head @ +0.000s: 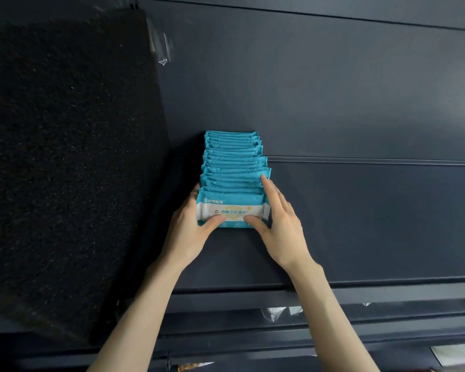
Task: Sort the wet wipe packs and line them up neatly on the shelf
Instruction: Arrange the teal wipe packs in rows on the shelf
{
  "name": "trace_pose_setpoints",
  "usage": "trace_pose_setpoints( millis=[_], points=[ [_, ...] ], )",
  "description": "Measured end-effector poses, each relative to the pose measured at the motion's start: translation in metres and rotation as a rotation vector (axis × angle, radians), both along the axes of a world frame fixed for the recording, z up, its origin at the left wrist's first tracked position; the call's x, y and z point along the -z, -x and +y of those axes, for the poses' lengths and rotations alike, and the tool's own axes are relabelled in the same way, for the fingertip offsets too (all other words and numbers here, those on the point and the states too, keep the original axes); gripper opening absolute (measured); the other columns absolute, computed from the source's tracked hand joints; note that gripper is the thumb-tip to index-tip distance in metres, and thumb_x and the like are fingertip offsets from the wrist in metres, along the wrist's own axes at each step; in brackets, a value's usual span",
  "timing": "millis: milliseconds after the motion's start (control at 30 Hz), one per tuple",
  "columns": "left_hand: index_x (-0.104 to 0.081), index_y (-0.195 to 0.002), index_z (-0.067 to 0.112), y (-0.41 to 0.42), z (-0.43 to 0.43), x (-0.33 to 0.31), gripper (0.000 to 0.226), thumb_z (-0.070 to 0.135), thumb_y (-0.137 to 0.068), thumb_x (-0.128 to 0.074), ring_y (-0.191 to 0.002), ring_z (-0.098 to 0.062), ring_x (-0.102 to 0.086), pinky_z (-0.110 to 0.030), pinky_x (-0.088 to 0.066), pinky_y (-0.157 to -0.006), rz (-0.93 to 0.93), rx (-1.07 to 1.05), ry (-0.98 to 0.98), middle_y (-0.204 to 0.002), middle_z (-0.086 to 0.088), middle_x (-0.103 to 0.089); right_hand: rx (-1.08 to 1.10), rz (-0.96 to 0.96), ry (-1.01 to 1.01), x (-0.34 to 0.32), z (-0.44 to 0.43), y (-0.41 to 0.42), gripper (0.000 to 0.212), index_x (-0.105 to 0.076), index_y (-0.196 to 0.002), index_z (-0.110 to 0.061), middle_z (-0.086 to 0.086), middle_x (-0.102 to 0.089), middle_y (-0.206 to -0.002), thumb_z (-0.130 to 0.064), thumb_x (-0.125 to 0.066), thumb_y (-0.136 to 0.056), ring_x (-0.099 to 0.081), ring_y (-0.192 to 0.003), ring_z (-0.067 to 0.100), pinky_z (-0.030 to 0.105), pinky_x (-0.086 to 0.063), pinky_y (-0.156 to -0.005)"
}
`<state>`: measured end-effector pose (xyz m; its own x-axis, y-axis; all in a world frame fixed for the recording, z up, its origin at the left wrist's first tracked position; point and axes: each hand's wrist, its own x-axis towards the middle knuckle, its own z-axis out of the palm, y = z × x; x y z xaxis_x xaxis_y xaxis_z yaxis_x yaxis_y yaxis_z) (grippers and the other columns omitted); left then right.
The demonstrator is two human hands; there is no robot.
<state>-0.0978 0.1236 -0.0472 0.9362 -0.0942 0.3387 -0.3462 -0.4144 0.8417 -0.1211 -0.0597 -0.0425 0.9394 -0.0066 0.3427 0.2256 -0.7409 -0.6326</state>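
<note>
In the middle of the frame, the wet wipe packs [232,162] stood in one neat row on the shelf [360,210], with the left hand [191,226] and right hand [277,224] pressing flat-fingered against its sides, so the job looked nearly done.

A black speckled panel [65,157] fills the left, a clear plastic clip [163,49] by its top corner; torn clear scraps [277,312] lie lower down.
</note>
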Motion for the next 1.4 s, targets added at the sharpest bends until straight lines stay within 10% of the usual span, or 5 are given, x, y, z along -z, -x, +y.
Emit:
trace_pose_setpoints(
  millis=[433,800,1000,1400],
  points=[
    [-0.049,-0.131,0.016,-0.003,-0.01,0.001,0.056,0.023,-0.08,-0.074,-0.109,-0.006,-0.058,-0.024,-0.047,-0.091,0.014,-0.078,-0.06,-0.121,0.009,-0.062,-0.091,0.081,-0.11,-0.003,-0.007,-0.009,0.071,-0.021,-0.149,-0.03,-0.01,-0.053,-0.135,-0.012,-0.06,-0.092,-0.055,-0.114,0.006,0.031,-0.046,-0.098],
    [-0.02,-0.15,0.012,0.018,-0.009,-0.022,0.087,0.025,-0.082,-0.073,-0.137,-0.019,-0.031,-0.024,-0.026,-0.105,0.031,-0.182,-0.201,-0.151,-0.005,-0.031,0.057,-0.005,0.108,-0.018,-0.006,0.009,0.069,-0.027,-0.147,-0.024,-0.003,-0.031,-0.152,-0.03,-0.064,-0.089,-0.042,-0.129,0.02,0.038,-0.043,-0.099],
    [-0.049,-0.132,0.001,0.033,-0.015,-0.043,0.056,0.021,-0.084,-0.07,-0.127,-0.029,-0.041,-0.043,-0.037,-0.105,-0.261,-0.207,-0.313,-0.137,-0.013,-0.047,0.171,-0.07,0.129,-0.039,-0.022,0.04,0.046,-0.046,-0.136,-0.015,0.003,-0.036,-0.149,-0.031,-0.057,-0.094,-0.041,-0.13,0.024,0.037,-0.041,-0.099],
    [-0.061,-0.115,0.012,0.148,-0.166,-0.036,0.04,0.038,-0.087,-0.05,-0.107,-0.015,-0.051,-0.034,-0.042,-0.092,-0.404,0.23,-0.325,-0.114,0.001,-0.06,0.51,-0.203,0.118,-0.017,-0.156,0.216,0.028,-0.063,-0.114,-0.012,0.003,-0.061,-0.123,-0.025,-0.057,-0.091,-0.058,-0.109,0.024,0.035,-0.047,-0.09]
  ],
)
